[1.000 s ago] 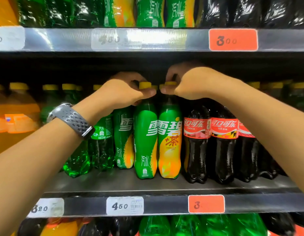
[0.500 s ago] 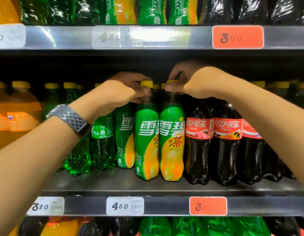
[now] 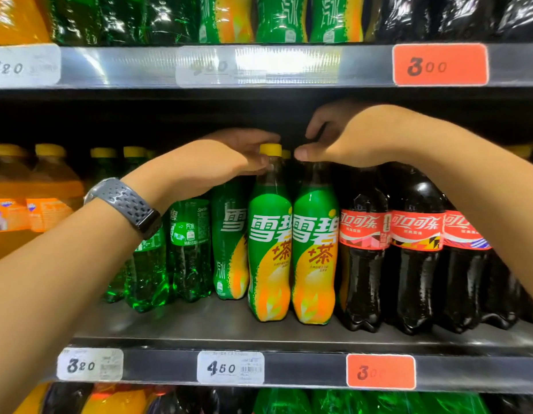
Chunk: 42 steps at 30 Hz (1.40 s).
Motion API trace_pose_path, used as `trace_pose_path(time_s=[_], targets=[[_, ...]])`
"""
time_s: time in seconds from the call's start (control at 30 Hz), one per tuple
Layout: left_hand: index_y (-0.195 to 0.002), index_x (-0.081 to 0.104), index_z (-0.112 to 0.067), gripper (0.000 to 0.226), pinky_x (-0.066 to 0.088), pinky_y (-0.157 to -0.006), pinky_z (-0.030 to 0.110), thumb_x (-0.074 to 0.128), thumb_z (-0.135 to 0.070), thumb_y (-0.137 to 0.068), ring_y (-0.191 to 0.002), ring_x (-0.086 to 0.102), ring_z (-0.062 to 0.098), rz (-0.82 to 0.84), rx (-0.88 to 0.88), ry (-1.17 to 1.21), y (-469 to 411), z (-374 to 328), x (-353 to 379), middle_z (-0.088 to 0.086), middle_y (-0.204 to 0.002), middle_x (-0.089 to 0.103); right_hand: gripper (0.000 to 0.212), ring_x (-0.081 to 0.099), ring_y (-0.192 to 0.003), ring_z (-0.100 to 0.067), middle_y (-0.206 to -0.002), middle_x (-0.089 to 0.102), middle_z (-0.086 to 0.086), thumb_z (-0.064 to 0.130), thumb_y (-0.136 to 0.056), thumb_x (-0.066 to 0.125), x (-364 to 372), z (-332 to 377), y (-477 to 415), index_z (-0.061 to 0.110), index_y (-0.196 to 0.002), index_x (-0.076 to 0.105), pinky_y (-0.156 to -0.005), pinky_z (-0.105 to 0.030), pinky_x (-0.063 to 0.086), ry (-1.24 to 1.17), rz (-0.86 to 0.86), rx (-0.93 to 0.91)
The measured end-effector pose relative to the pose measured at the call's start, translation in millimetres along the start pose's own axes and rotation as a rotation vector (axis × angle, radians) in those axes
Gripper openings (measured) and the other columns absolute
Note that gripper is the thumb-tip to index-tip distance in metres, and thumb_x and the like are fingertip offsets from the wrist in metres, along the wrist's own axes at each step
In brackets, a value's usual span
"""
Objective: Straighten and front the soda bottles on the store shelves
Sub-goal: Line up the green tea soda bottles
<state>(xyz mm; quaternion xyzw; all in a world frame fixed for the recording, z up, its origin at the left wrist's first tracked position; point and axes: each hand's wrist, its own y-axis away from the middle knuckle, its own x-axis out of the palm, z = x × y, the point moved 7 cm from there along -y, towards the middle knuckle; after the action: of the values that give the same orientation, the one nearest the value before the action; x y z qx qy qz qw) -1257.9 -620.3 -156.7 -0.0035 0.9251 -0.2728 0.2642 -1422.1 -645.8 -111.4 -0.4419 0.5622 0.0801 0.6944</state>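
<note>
Two green-and-yellow soda bottles stand side by side at the middle of the shelf, labels facing front. My left hand (image 3: 220, 165) grips the neck of the left bottle (image 3: 268, 258) just under its yellow cap, thumb in front and fingers behind. My right hand (image 3: 351, 138) is curled over the top of the right bottle (image 3: 314, 258) and hides its cap; the thumb tip points left at cap height. A third green-and-yellow bottle (image 3: 229, 249) stands a little further back on the left, its label turned sideways.
Dark cola bottles (image 3: 363, 264) with red labels stand close on the right. Clear green bottles (image 3: 187, 249) and orange soda (image 3: 50, 201) fill the left. The shelf lip (image 3: 304, 369) carries price tags. The upper shelf rail (image 3: 139, 67) hangs low over the caps.
The left bottle has turned so its full label faces front, matching the right one. My right hand has spread higher over its bottle's cap. The view has come closer.
</note>
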Motion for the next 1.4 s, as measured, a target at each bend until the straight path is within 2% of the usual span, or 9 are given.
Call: trace_pose_path(time_s=[0.13,0.23,0.3,0.37,0.5,0.73,1.13,1.23,1.4], targets=[[-0.13,0.053,-0.012,0.039,0.046,-0.093,0.019,0.054,0.001,-0.093,-0.103,0.062,0.013,-0.149,0.127,-0.253,0,-25,-22,0.01,-0.125,0.061,0.045,0.055,-0.106,-0.026,-0.121,0.059,-0.004,0.051,-0.093,0.049,-3,22,-13,0.02,-0.125,0.049,-0.094,-0.04,0.043,-0.006,-0.031,-0.042],[-0.118,0.063,-0.012,0.025,0.046,-0.088,0.028,0.052,-0.019,-0.096,-0.103,0.06,0.025,-0.375,0.153,-0.871,-1,-38,-42,0.009,-0.116,0.065,0.041,0.054,-0.108,-0.027,-0.118,0.058,-0.005,0.049,-0.096,0.043,2,48,-27,0.019,-0.123,0.05,-0.095,-0.04,0.042,0.035,0.038,-0.094],[-0.116,0.063,-0.016,0.031,0.044,-0.081,0.031,0.051,-0.034,-0.094,-0.104,0.058,0.031,-0.324,0.087,-1.151,-4,-33,-40,0.01,-0.117,0.065,0.035,0.057,-0.091,-0.028,-0.092,0.061,-0.004,0.05,-0.094,0.045,11,65,-36,0.019,-0.099,0.059,-0.084,-0.038,0.046,0.088,0.121,-0.141],[-0.115,0.065,-0.018,0.034,0.042,-0.076,0.03,0.051,-0.04,-0.092,-0.103,0.059,0.032,-0.198,0.02,-1.221,-6,-23,-31,0.012,-0.118,0.065,0.04,0.06,-0.085,-0.028,-0.088,0.063,-0.004,0.052,-0.091,0.05,21,76,-41,0.016,-0.094,0.066,-0.081,-0.039,0.05,0.178,0.201,-0.163],[-0.111,0.066,-0.014,0.033,0.047,-0.082,0.032,0.053,-0.038,-0.092,-0.103,0.059,0.032,-0.169,-0.03,-1.181,-6,-7,-30,0.014,-0.116,0.065,0.042,0.062,-0.089,-0.028,-0.099,0.067,-0.008,0.048,-0.088,0.057,31,74,-45,0.011,-0.101,0.069,-0.081,-0.036,0.05,0.217,0.223,-0.175],[-0.108,0.066,-0.024,0.019,0.043,-0.077,0.027,0.056,-0.029,-0.092,-0.098,0.06,0.025,-0.243,0.003,-0.996,-6,-3,-44,0.004,-0.109,0.067,0.03,0.068,-0.078,-0.021,-0.076,0.073,0.0,0.043,-0.086,0.065,31,56,-42,0.014,-0.092,0.069,-0.067,-0.026,0.049,-0.084,0.213,-0.156],[-0.111,0.063,-0.029,0.017,0.043,-0.07,0.022,0.052,-0.026,-0.097,-0.083,0.062,0.014,-0.204,0.06,-0.755,15,-1,-49,-0.011,-0.084,0.065,0.04,0.064,-0.061,-0.011,-0.065,0.071,0.004,0.057,-0.081,0.063,33,48,-44,0.017,-0.082,0.068,-0.052,-0.023,0.043,-0.086,0.115,-0.11],[-0.107,0.061,-0.034,0.016,0.049,-0.079,0.029,0.052,-0.025,-0.097,-0.085,0.066,0.016,-0.17,0.072,-0.645,17,-1,-49,-0.008,-0.086,0.069,0.041,0.065,-0.062,-0.009,-0.065,0.071,0.005,0.059,-0.079,0.063,33,46,-45,0.019,-0.083,0.068,-0.053,-0.022,0.043,-0.098,0.129,-0.105],[-0.109,0.061,-0.026,0.019,0.05,-0.076,0.028,0.051,-0.015,-0.098,-0.074,0.061,0.009,-0.108,0.07,-0.488,19,-2,-44,-0.005,-0.084,0.068,0.035,0.065,-0.061,-0.007,-0.067,0.071,0.007,0.053,-0.082,0.064,33,43,-42,0.019,-0.089,0.068,-0.049,-0.019,0.039,-0.118,0.144,-0.125]])
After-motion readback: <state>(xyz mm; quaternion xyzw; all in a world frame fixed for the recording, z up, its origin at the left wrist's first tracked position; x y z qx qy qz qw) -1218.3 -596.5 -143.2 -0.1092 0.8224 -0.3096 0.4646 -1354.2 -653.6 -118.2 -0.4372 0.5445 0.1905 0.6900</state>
